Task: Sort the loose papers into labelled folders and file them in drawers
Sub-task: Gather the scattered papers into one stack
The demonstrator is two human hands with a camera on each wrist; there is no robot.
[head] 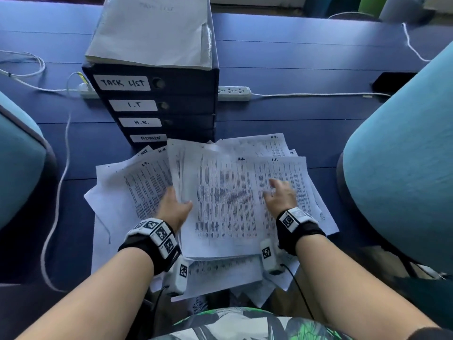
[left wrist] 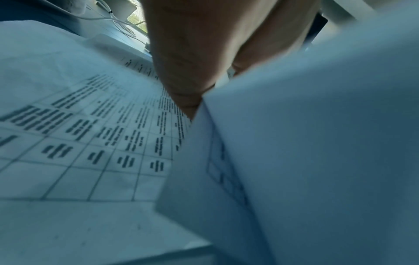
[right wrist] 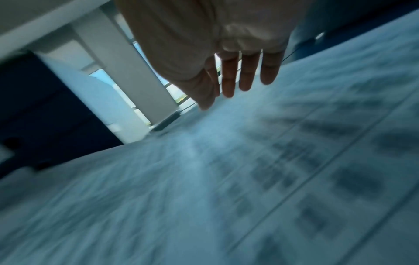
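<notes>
Lying under both hands: loose papers [head: 228, 207].

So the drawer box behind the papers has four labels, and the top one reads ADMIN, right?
Not quite. The drawer box does stand behind the papers with four labels, but the top one reads TASK LIST. ADMIN is the bottom label, with I.T and H.R. between them. The head view shows this.

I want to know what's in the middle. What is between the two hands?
In the head view, the top printed sheet of the loose papers lies between the left hand, which holds its left edge, and the right hand.
</notes>
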